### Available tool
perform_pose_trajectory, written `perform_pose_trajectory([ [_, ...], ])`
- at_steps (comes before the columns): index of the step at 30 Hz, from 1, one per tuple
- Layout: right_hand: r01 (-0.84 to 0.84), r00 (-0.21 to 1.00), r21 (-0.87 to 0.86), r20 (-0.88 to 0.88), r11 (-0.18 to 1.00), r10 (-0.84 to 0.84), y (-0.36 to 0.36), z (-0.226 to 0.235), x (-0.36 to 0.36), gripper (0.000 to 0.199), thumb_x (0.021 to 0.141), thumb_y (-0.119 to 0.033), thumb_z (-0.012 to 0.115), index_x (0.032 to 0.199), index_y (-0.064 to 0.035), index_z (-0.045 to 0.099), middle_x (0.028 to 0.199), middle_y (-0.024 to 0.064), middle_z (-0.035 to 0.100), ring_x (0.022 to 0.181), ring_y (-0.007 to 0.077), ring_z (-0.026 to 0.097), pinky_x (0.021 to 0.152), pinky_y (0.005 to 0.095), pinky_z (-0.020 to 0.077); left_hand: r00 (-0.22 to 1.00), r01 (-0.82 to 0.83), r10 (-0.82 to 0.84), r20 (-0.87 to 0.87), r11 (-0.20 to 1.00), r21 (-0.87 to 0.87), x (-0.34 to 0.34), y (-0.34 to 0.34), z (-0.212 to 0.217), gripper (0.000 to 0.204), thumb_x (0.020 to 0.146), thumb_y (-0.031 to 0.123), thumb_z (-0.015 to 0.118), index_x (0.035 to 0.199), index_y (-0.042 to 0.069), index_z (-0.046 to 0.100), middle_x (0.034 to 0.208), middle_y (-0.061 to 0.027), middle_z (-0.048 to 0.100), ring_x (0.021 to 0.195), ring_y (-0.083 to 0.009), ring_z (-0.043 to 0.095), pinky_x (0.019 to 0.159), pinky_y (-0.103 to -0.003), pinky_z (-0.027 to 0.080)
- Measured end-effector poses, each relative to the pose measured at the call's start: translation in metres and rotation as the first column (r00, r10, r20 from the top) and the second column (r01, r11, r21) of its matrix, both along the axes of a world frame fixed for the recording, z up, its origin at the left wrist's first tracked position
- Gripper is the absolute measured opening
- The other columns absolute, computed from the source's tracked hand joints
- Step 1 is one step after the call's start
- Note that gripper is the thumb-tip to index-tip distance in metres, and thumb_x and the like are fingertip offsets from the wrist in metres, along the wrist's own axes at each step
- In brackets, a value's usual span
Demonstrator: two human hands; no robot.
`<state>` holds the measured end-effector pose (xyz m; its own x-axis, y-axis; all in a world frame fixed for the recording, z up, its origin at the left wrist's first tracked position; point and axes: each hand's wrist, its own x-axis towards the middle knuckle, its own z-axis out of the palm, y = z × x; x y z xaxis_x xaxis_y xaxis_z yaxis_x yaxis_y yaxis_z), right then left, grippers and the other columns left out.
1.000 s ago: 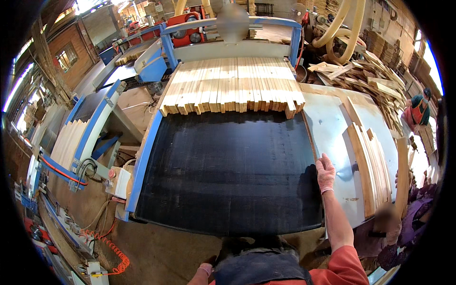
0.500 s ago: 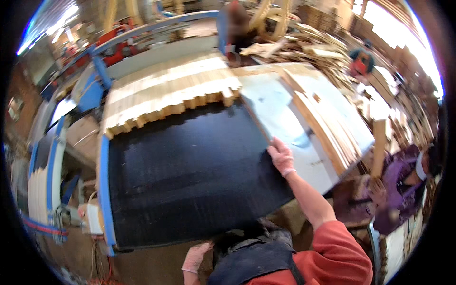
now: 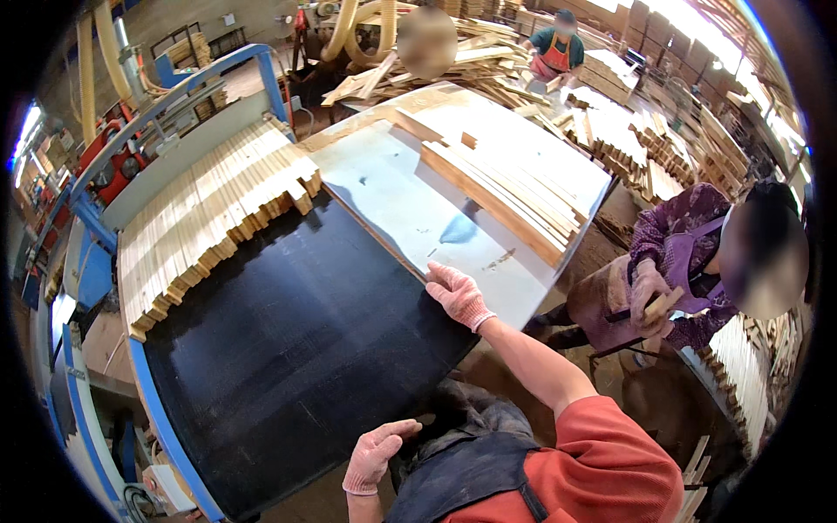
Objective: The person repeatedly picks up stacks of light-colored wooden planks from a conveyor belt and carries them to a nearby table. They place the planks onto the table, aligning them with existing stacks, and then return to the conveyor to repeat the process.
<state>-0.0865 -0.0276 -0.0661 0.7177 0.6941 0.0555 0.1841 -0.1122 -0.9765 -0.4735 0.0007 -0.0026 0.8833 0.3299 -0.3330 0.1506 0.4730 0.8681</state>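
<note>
My right hand (image 3: 459,298), in a pinkish knit glove, is at the wooden edge strip (image 3: 375,228) between the black conveyor belt (image 3: 305,340) and the pale metal side table (image 3: 384,166). Its fingers stretch along the edge and hold nothing I can see. My left hand (image 3: 373,455), gloved alike, hovers by my apron at the belt's near edge, its fingers loosely stretched out and nothing visible in it. A row of light wooden strips (image 3: 218,209) lies side by side on the belt's far part, their near ends uneven. More wooden strips (image 3: 506,196) lie stacked on the side table.
A blue metal frame (image 3: 174,100) spans the belt's far end. To the right a person (image 3: 689,261) in a purple apron holds a short wood piece. Another person (image 3: 556,48) stands farther back. Heaps of scrap wood (image 3: 471,65) lie behind the side table.
The view has swung to the right, so the belt and strips sit farther left. My right hand stays by the edge strip. My left hand is raised a little and shows more fully.
</note>
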Motion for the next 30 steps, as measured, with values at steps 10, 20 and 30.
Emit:
perform_pose_trajectory([
  [10,0.014,0.949,-0.052,0.317,0.999,0.003,-0.027,0.011,0.001,0.049,0.095,-0.02,0.077,0.139,-0.001,0.067,0.116,0.0167,0.074,0.103,0.0298,0.072,0.094,0.0385,0.0574,0.999,-0.038,0.038,-0.026,0.999,-0.006,0.054,-0.005,-0.008,0.049,0.102,0.032,0.068,0.133,-0.006,0.071,0.129,-0.02,0.075,0.124,-0.0293,0.07,0.114,-0.041,0.05],
  [20,-0.099,0.928,-0.05,0.356,0.994,0.111,-0.033,0.015,0.02,0.048,0.093,-0.023,0.075,0.137,-0.0046,0.066,0.117,0.0187,0.073,0.11,0.0396,0.067,0.099,0.0468,0.0546,0.994,-0.107,0.107,-0.018,0.994,0.035,0.15,-0.025,-0.008,0.059,0.102,0.041,0.07,0.135,-0.008,0.068,0.13,-0.0209,0.074,0.122,-0.0303,0.071,0.114,-0.042,0.051],
  [30,-0.335,0.939,-0.05,0.07,0.941,0.337,-0.036,0.013,0.059,0.042,0.1,-0.027,0.07,0.139,-0.0097,0.068,0.119,0.0162,0.074,0.112,0.0359,0.07,0.099,0.0433,0.0564,0.944,-0.32,0.309,0.117,0.942,0.097,0.266,-0.03,-0.002,0.046,0.106,0.033,0.063,0.127,-0.009,0.069,0.114,-0.0227,0.077,0.104,-0.0319,0.076,0.1,-0.045,0.06],
])
